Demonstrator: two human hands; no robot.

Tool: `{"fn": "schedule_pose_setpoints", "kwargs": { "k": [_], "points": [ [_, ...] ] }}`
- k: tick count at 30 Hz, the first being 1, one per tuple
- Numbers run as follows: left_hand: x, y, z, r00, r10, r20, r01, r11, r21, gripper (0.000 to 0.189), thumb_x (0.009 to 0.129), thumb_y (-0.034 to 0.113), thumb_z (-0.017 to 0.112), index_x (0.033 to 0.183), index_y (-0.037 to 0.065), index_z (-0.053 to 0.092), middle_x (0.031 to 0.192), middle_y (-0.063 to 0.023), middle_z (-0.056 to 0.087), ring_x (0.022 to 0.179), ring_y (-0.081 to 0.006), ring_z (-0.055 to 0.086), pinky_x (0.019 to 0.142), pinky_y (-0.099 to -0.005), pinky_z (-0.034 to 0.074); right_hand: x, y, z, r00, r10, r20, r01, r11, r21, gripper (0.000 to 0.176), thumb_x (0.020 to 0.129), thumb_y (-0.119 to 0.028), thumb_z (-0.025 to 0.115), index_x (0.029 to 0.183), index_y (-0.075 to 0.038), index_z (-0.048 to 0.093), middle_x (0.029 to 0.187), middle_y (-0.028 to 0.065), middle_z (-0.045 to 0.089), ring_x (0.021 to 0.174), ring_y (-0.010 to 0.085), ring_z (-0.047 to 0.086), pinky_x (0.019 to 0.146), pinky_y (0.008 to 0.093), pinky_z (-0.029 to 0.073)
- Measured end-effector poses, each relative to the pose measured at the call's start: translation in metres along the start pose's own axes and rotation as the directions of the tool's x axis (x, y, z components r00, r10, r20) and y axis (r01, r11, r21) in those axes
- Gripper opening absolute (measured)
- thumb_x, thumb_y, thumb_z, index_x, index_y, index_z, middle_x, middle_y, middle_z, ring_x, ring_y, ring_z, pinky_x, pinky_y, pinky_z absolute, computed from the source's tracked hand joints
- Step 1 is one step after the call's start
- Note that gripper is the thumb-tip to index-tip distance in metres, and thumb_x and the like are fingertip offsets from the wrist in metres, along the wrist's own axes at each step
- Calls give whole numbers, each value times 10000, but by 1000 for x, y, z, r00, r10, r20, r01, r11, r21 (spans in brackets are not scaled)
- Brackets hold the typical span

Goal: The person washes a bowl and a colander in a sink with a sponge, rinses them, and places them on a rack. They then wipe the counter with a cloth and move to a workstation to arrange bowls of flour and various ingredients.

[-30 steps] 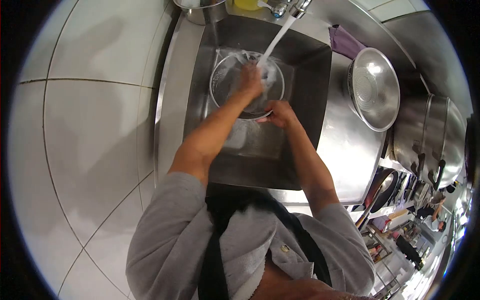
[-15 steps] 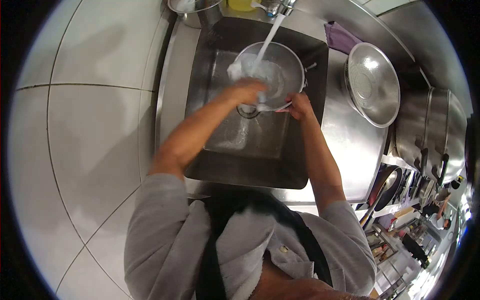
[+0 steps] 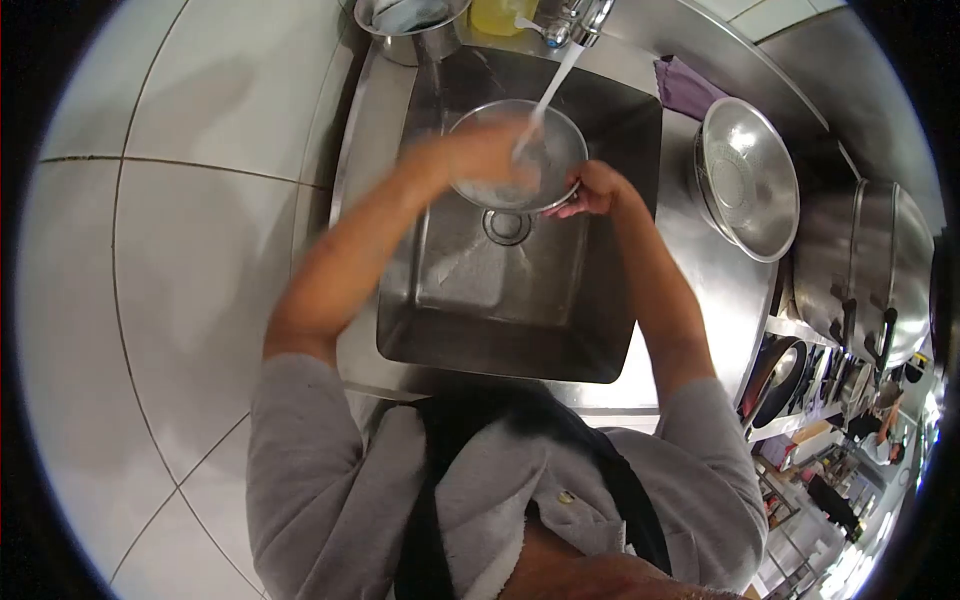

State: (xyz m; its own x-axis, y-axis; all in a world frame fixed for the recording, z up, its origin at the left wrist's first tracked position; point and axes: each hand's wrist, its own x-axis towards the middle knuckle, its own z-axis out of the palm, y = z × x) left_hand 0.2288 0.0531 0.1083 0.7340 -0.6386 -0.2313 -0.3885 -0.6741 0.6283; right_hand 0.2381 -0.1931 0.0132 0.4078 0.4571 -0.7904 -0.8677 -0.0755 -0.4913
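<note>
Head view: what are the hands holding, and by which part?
Right hand grips the metal bowl by its right rim, over the sink. Left hand is motion-blurred over the bowl; its hold cannot be told.

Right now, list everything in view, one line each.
sink: one, steel, centre
tap: one, chrome, top edge above the sink
water stream: one, clear, falling from the tap into the held bowl
held bowl: one, steel, above the drain
drain: one, steel, sink floor
counter bowl: one, steel, counter right of the sink
cloth: one, purple, counter behind the counter bowl
pot: one, steel, by the sink's top left corner
yellow container: one, left of the tap
large pots: two, it seems, steel, far right
floor tiles: many, white, left
left hand: one, motion-blurred, at the held bowl's left side
right hand: one, gripping the held bowl's right rim
</note>
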Motion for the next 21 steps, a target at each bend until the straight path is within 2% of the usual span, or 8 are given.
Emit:
{"fn": "schedule_pose_setpoints", "kwargs": {
  "k": [3,6,9,12,14,17,19,21],
  "points": [
    [-12,2,77,967,-138,215,131,990,47,502,835,276,628,1257,58,464,1137,-166,598,1014,-335,591,843,-417,467,-5,-36,1,993,106,-45,-112,981,-160,384,890,-169,426,1125,135,426,1031,297,569,949,455,599,673,524,554],
    [1,-15,93,943,-171,-286,87,955,-285,348,888,188,543,1198,33,509,1011,-149,644,873,-283,632,746,-395,483,-2,-61,31,951,-191,-243,50,871,-489,429,891,-321,472,1139,23,534,1053,210,593,1001,351,604,681,445,544],
    [44,-46,89,705,-508,-495,17,710,-704,262,881,197,539,1020,-17,597,960,-193,643,869,-304,624,734,-405,463,53,-54,62,754,-631,-181,194,478,-857,496,891,-479,465,1140,-70,595,1143,139,599,1067,271,569,869,352,471],
    [56,-54,90,670,-699,-250,-187,166,-968,262,876,199,536,993,-21,617,903,-175,654,828,-242,614,683,-378,467,50,-48,96,679,-725,116,127,-39,-991,488,882,-490,459,1143,-103,602,1155,127,602,1050,288,569,915,341,438],
    [62,-75,104,655,-684,-320,-133,312,-941,226,847,134,505,960,-28,615,856,-144,633,770,-191,575,636,-359,464,89,-56,45,597,-777,202,56,-211,-976,440,858,-460,472,1103,-123,615,1108,142,614,1000,339,586,864,394,466],
    [50,-40,76,613,-744,-267,-78,279,-957,198,835,83,465,930,-26,601,852,-118,597,743,-181,544,634,-354,458,134,-49,8,535,-769,350,231,-265,-936,346,846,-401,487,1068,-177,628,1056,132,632,948,340,609,811,407,495],
    [60,-27,67,554,-816,-165,-112,124,-986,178,850,72,455,948,6,588,848,-69,568,730,-174,522,638,-354,450,87,-36,57,550,-835,-30,301,231,-925,262,865,-299,485,1023,-154,637,1020,124,638,988,334,594,870,438,463],
    [81,-43,85,555,-824,-117,-321,-82,-944,118,844,76,478,885,16,572,832,-62,551,726,-168,503,617,-344,431,39,-16,94,364,-931,-19,202,98,-974,303,880,-282,480,1088,-104,610,1108,172,593,1093,351,527,950,455,394]
  ]
}}
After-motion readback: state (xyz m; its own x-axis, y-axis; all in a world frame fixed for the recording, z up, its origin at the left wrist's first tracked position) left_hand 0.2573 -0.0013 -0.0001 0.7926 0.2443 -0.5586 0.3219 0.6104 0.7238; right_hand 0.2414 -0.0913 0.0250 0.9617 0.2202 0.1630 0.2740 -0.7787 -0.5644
